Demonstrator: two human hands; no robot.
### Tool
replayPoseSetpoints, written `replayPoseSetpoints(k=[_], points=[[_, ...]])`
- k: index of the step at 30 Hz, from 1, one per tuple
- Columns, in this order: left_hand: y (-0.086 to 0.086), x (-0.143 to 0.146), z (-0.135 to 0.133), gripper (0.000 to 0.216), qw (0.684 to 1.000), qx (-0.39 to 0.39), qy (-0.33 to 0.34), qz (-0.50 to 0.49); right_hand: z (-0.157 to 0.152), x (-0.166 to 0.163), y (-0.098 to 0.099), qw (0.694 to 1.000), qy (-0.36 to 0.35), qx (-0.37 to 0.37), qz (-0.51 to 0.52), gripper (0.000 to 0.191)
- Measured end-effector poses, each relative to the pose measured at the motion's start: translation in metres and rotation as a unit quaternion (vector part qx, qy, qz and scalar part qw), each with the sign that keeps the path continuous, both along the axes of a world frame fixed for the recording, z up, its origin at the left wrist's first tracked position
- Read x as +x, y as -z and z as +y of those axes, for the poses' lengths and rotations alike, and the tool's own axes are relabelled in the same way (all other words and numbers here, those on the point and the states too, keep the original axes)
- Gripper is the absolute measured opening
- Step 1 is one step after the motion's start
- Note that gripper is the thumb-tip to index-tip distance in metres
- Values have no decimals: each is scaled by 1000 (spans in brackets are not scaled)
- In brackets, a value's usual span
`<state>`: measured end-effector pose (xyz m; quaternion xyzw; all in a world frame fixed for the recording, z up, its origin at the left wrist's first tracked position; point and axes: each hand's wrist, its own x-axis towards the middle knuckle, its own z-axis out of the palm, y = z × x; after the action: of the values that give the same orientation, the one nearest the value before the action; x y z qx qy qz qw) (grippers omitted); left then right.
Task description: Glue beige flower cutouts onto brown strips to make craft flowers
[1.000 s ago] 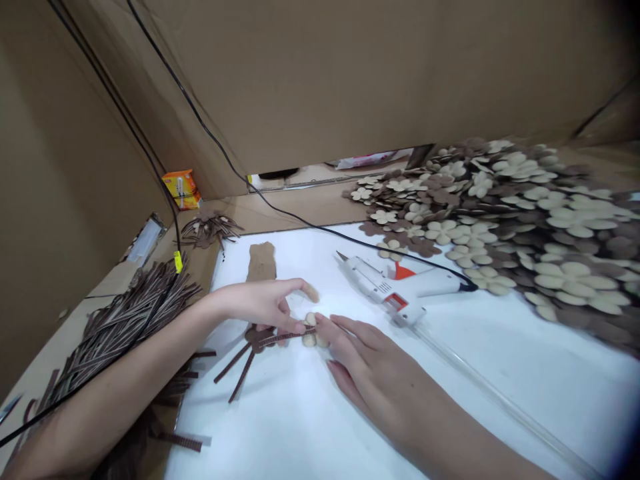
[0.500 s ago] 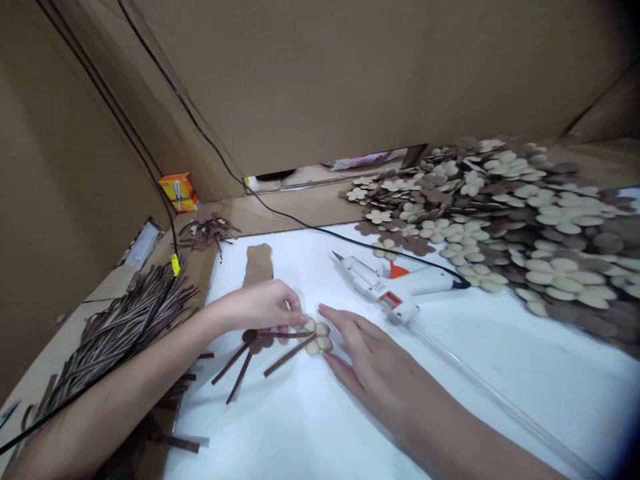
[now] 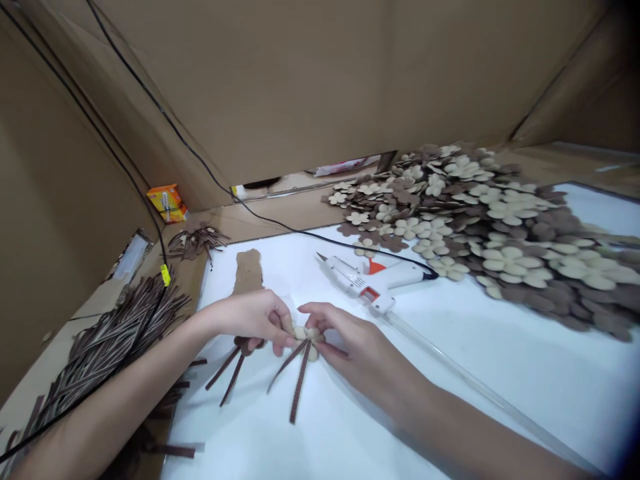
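My left hand [image 3: 260, 319] and my right hand [image 3: 345, 340] meet over a small cream flower cutout [image 3: 307, 335] on the white sheet [image 3: 450, 373]. Both pinch it with closed fingers. Two brown strips [image 3: 299, 380] hang from under the flower toward me. A brown flower with two more strips [image 3: 231, 363] lies just left, under my left hand. A white and orange glue gun [image 3: 375, 280] rests on its side a little beyond my right hand.
A large heap of cream and brown flower cutouts [image 3: 480, 227] fills the right. Brown strips [image 3: 115, 333] pile at the left edge. A black cord [image 3: 260, 217] runs to the gun. Cardboard walls [image 3: 310, 80] close in behind and left, with an orange box [image 3: 167, 202] in the corner.
The strips swung from lying sideways to pointing toward me, and a second strip now sits under the cream flower. My right hand went from flat fingers to a pinch.
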<state>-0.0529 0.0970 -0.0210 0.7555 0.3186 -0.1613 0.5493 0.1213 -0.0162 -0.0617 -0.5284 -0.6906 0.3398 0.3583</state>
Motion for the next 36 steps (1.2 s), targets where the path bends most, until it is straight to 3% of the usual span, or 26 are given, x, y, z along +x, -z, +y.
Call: replayPoseSetpoints(k=[4,8,11,14,17,23,36], points=[[-3,2,-3,34,1000,-5,-19,-3,5,1,0,988,5,-56,145,37],[-9,7,-9,39,999,-5,-42,-30,12,5,-1,952,27,-130,275,49],[-11,11,-14,40,994,15,-84,-70,14,9,-2,935,40,-130,327,52],[-12,15,-19,39,982,44,-147,-111,14,11,-5,927,71,-139,340,52],[-13,17,-24,39,971,56,-183,-141,12,10,-10,916,46,-200,344,50],[-15,17,-31,43,972,60,-192,-120,10,10,-18,920,52,-199,332,36],[-22,22,-40,40,975,54,-198,-87,8,12,-15,947,24,-159,278,32]])
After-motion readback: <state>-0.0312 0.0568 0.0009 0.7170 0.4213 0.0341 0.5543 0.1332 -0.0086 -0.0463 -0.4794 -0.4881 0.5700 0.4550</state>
